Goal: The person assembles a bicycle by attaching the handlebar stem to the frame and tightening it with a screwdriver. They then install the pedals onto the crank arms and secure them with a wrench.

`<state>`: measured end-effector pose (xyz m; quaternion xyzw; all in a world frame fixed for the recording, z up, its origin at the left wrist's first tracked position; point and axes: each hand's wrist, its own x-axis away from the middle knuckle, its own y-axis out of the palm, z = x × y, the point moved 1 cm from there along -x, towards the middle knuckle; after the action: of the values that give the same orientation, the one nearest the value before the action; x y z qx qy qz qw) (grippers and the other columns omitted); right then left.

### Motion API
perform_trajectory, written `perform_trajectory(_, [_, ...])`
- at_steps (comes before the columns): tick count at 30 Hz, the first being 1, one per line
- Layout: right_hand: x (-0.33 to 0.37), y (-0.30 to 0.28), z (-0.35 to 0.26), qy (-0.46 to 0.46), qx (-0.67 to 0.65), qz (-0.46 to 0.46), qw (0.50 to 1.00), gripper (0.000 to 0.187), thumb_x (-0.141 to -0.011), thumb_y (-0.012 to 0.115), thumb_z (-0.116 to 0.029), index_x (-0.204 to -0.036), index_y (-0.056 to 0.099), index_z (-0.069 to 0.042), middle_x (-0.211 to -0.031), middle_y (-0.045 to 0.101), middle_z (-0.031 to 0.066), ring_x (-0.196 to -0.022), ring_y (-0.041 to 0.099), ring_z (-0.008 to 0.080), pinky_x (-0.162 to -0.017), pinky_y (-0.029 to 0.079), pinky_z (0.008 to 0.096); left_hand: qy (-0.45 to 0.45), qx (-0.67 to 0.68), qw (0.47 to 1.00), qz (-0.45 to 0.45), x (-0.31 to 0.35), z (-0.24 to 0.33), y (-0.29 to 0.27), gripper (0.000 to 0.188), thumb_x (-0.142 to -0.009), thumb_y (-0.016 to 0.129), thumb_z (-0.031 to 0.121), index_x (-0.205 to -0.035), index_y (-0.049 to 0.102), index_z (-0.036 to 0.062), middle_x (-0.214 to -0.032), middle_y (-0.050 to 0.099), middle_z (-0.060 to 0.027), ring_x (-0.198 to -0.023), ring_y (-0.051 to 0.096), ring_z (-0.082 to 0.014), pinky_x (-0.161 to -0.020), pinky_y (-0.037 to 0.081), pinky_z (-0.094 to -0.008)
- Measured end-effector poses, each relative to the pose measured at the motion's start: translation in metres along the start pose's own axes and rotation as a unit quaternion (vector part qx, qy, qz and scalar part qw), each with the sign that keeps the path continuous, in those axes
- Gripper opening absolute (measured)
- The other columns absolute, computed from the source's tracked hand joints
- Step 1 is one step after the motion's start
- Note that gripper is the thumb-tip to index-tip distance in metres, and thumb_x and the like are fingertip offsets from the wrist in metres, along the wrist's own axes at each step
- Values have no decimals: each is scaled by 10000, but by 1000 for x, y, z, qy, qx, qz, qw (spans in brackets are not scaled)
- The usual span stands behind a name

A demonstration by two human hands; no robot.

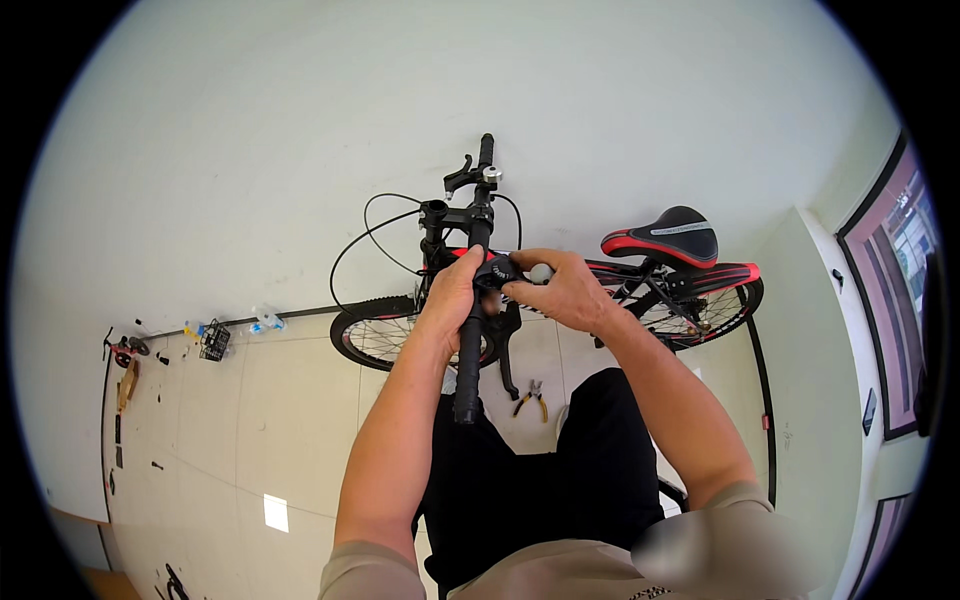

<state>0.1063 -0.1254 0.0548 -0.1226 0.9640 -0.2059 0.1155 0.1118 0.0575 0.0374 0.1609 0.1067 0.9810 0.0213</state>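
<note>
Wall (330,130): white, plain, forming the backdrop; a window stands at far right.
Floor (300,400): pale glossy tile, a patch of reflected light, loose parts strewn along the left.
Bicycle (620,268): black and red, upright alongside the wall, front wheel to the left.
Handlebar (480,225): pointing toward the person, its near grip between the forearms, apparently so both hands reach the fittings.
Saddle (675,238): black, red-edged, well clear of the hands.
Left hand (452,295): wrapped round the handlebar, seemingly to steady it; its underside fingers are mostly hidden.
Right hand (565,288): thumb and fingertips pinched on the shifter (497,270), likely for fine control.
Pliers (533,398): yellow-handled, on the floor near the feet, within easy reach.
Shifter: black, on the handlebar, between the hands.
</note>
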Motion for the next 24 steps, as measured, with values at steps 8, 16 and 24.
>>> perform_trajectory(8, [-18, -14, 4, 18, 33, -87, 996, 484, -710, 749, -237, -1116, 706, 23, -869, 647, 77, -695, 532, 138, -685, 470, 312, 3, 21, 1000, -11, -4, -3, 0, 411, -997, 536, 432, -923, 643, 42, -677, 602, -50, -520, 533, -130, -485, 452, -289])
perform_trajectory(16, [-16, -18, -11, 33, 8, -112, 993, 535, -709, 747, -210, -1170, 671, 50, -909, 599, 43, -884, 570, 151, -824, 466, 294, 8, 14, 1000, -10, -6, -4, -3, 416, -1001, 527, 433, -917, 643, 43, -684, 602, -51, -517, 528, -125, -483, 451, -278])
perform_trajectory(24, [-19, -16, -10, 108, -53, -172, 978, 444, -744, 731, -198, -1121, 689, 33, -647, 538, -2, -520, 468, 80, -480, 351, 255, 15, -8, 1000, -14, -6, -4, -4, 437, -1003, 519, 451, -911, 648, 43, -687, 603, -50, -530, 530, -123, -507, 452, -275])
